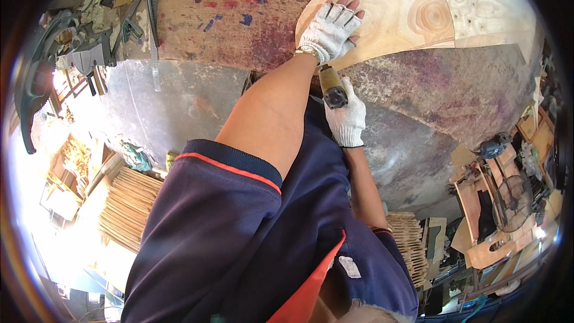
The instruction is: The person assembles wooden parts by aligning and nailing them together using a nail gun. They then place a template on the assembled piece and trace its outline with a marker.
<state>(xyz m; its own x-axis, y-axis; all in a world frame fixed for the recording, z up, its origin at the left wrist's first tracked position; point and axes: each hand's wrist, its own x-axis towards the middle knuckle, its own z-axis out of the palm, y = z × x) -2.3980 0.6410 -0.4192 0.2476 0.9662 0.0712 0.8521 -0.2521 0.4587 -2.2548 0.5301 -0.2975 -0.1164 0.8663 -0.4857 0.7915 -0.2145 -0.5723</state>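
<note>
A pale plywood sheet (400, 12) with a curved outline and swirling grain lies on the stained work table (233, 18). My left hand (332, 30), in a white glove with bare fingertips, rests flat on the plywood near its rounded left end, fingers spread. Below it, at the plywood's near edge, my right hand (348, 116) in a white glove is wrapped round a power tool (332, 87). The tool has a dull yellow cylindrical body and a black end cap. Its working end is hidden beneath my left hand and the plywood edge, so its exact kind does not show.
At the far left, a metal ruler (155, 30) lies by the table edge, near a dark green saw-like tool (36, 84) and other hand tools. Stacked wood strips (128, 203) stand at lower left. At right are a fan (511, 200) and wooden offcuts (493, 251).
</note>
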